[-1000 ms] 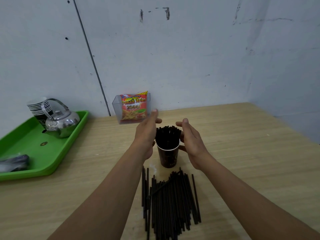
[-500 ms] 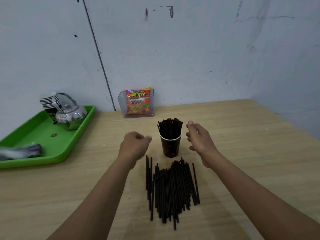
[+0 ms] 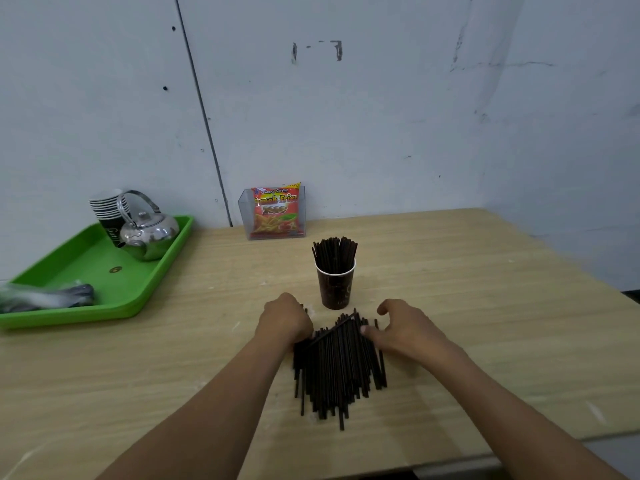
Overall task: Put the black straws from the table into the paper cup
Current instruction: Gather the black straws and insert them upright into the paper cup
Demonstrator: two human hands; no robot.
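Note:
A dark brown paper cup stands upright mid-table with a bunch of black straws sticking out of it. Just in front of it, a loose pile of black straws lies flat on the wooden table, with one straw lying diagonally across the top. My left hand rests curled on the pile's far left corner, its fingers hidden. My right hand is on the pile's far right side, fingers spread and touching the straws, thumb raised.
A green tray at the left carries a steel kettle, a stack of paper cups and a plastic-wrapped bundle. A snack packet in a clear holder stands against the wall behind the cup. The table's front edge is near.
Both hands have come away from the cup's rim and dropped toward me onto the far end of the straw pile. The cup and its straws stay put.

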